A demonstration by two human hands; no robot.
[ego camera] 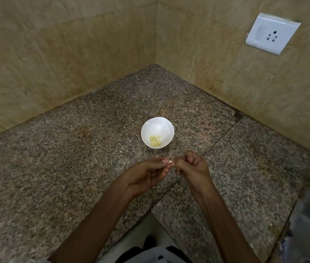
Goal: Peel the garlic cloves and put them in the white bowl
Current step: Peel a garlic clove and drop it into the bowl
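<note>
Two bare forearms (97,215) reach up from the bottom edge and meet over a speckled stone table (64,149). We see the left hand (146,175) and right hand (194,168) tip to tip, both pinching one small pale garlic clove (170,161) between them. The left fingers (162,160) steady it; the other right fingers are curled in. The clove is tiny and slightly blurred, so we cannot tell how much skin remains.

Just beyond the hands stands the white bowl (159,126), with a few yellowish peeled cloves (155,140) at its bottom.

We judge this to be mid-peel. Next, the skin should be pulled away, then the bare clove carried the short way forward and dropped into the bowl.
</note>
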